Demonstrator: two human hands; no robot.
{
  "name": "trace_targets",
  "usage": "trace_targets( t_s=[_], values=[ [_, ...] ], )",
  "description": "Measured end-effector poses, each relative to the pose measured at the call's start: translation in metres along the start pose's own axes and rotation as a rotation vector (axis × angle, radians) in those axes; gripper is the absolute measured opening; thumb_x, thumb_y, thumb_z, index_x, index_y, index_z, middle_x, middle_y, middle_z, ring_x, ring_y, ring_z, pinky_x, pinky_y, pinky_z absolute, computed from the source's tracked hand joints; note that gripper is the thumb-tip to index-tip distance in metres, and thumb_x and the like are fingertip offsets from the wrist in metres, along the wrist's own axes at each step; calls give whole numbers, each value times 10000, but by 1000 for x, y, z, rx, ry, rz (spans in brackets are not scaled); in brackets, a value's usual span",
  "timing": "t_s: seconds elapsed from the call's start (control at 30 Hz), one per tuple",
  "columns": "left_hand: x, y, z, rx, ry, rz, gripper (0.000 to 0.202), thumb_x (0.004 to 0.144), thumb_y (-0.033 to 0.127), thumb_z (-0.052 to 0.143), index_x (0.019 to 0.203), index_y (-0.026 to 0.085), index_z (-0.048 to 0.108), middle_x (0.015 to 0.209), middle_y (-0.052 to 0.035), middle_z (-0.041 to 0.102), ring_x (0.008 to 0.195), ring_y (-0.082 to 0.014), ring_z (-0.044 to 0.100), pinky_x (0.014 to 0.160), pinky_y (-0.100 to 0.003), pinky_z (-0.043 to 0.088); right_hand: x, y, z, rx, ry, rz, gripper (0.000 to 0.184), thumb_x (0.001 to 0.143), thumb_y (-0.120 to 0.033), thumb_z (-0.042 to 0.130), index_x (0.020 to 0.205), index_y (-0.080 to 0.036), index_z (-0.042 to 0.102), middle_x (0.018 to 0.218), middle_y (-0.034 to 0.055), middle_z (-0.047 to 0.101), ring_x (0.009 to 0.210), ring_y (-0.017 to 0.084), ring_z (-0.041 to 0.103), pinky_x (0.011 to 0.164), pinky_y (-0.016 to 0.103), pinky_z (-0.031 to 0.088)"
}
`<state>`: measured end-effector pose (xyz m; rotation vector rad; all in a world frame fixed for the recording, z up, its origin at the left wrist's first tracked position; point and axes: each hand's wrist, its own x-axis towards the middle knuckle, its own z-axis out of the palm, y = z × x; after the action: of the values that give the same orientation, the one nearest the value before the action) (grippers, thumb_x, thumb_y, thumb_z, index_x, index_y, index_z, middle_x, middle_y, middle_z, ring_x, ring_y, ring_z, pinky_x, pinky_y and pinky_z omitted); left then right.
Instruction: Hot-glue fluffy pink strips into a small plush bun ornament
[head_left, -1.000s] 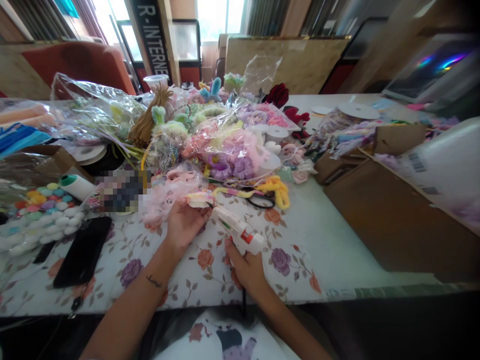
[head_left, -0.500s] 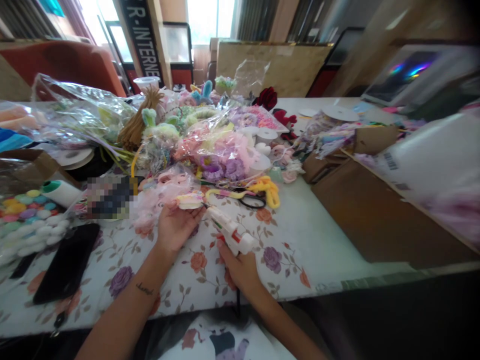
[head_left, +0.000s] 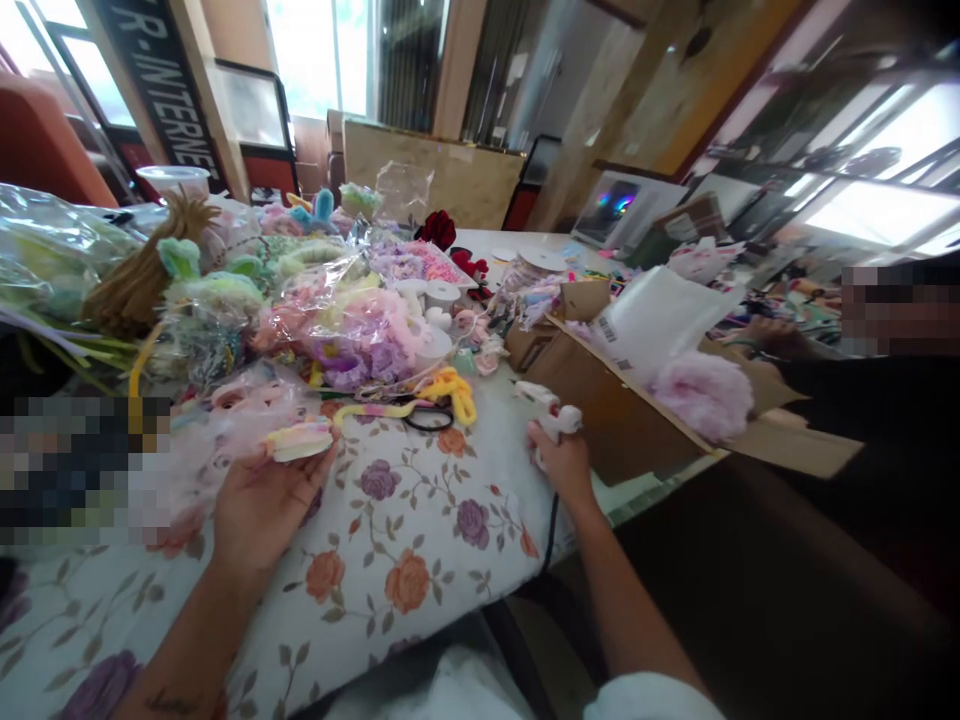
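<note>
My left hand (head_left: 259, 500) is closed round a small pastel fabric piece (head_left: 300, 440), cream and pink, held palm up over the floral tablecloth (head_left: 405, 540). My right hand (head_left: 564, 462) grips a white glue gun (head_left: 551, 415), its nozzle pointing up and left, close to the side of a brown cardboard box (head_left: 600, 400). A black cord (head_left: 551, 530) hangs from the gun over the table edge. The two hands are well apart.
Bags of pastel craft flowers (head_left: 360, 320), white spools (head_left: 439, 295), black scissors (head_left: 427, 415) and yellow pipe cleaners (head_left: 450, 385) crowd the table behind my hands. The box holds a white parcel (head_left: 652, 315) and a pink pom-pom (head_left: 705, 390). Another person's arm (head_left: 780, 340) works at the right.
The view swung right. My right hand carried the glue gun away from the fabric piece, rightward to the cardboard box. My left hand still holds the piece.
</note>
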<state>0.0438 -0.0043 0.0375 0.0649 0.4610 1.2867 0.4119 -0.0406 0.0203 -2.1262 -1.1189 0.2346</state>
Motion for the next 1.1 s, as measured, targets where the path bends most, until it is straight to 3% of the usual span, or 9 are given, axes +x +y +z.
trace_targets(
  t_s=[0.13,0.27,0.37,0.53,0.63,0.73,0.87,0.97,1.1],
  values=[
    [2,-1,-1,20,33,2,366,742,136,476,1087,155,595,1188,-158,640,1188,-330,547,883,-467,549,34,13,3,-95,-3,-39,404,716,-467,508,728,-103,683,665,141,677,771,283,657,683,323,465],
    [5,-2,-3,67,43,28,225,764,125,471,935,146,617,1103,-151,670,1153,-318,572,894,-483,540,41,6,11,-146,-26,-71,420,741,-451,496,831,-92,697,790,174,699,853,288,653,705,319,453],
    [6,-3,-3,90,43,60,172,791,116,466,882,145,609,1042,-128,685,1101,-296,603,887,-496,539,32,2,0,-203,-64,-109,427,756,-483,499,842,-116,701,805,176,704,844,292,652,675,320,450],
    [8,-4,-1,136,12,66,121,820,127,492,878,141,597,999,-108,683,1002,-265,644,881,-488,539,-6,-8,-38,-622,-112,-128,536,801,-616,427,698,-165,696,629,157,675,577,288,631,492,339,394],
    [7,-6,1,183,-8,64,173,835,152,513,986,151,597,1013,-101,676,966,-243,651,865,-458,550,-32,-36,-39,-398,-5,-367,453,840,-556,442,831,-188,705,754,113,714,648,256,653,578,340,456],
    [4,-9,2,261,-26,71,282,844,159,530,1123,172,566,1046,-96,666,933,-219,654,862,-445,550,-52,-83,-19,-88,-137,-659,359,876,-475,484,919,-189,697,832,79,715,661,192,649,640,303,500],
    [1,-12,2,376,-80,102,378,833,163,557,1205,226,533,1034,-69,661,896,-208,656,841,-449,548,-68,-143,14,37,-321,-1036,253,885,-346,543,1048,-194,663,974,101,689,901,228,647,784,343,512],
    [2,-12,-1,428,-123,64,314,838,190,562,1151,204,577,1029,-75,659,889,-201,646,799,-403,558,-72,-170,30,75,-391,-1157,281,877,-287,568,1135,-190,621,1034,111,662,984,241,610,824,367,502],
    [5,-11,-4,390,-129,-17,223,860,208,538,1060,164,625,1011,-78,667,874,-181,641,767,-327,560,-71,-187,41,138,-474,-1191,275,877,-238,554,1139,-179,615,1033,102,643,1004,224,589,851,356,484]
  ],
)
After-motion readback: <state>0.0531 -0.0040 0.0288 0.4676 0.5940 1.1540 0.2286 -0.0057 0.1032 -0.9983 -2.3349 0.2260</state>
